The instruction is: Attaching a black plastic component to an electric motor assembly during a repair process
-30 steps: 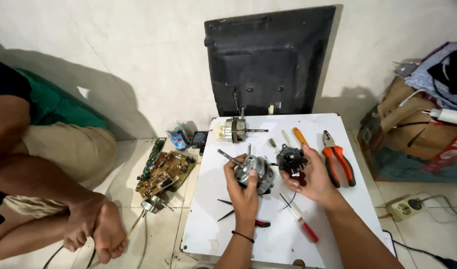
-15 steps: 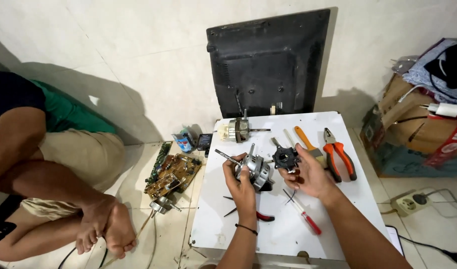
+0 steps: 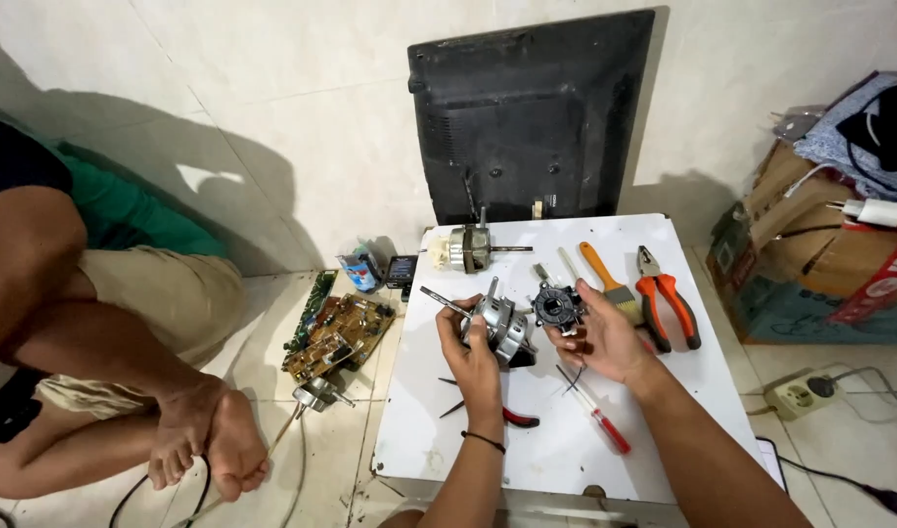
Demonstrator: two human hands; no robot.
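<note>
Over the white tabletop (image 3: 566, 460), your left hand (image 3: 471, 354) grips a silver metal motor (image 3: 501, 325); your right hand (image 3: 601, 340) holds a black round plastic cap (image 3: 558, 306).

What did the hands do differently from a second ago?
Almost nothing changed. The left hand still holds the small grey motor, and the right hand still holds the round black part beside it; nothing was picked up or let go. Only the head camera shifted slightly. The orange pliers, the paintbrush and the second motor stayed put on the white table.
</note>
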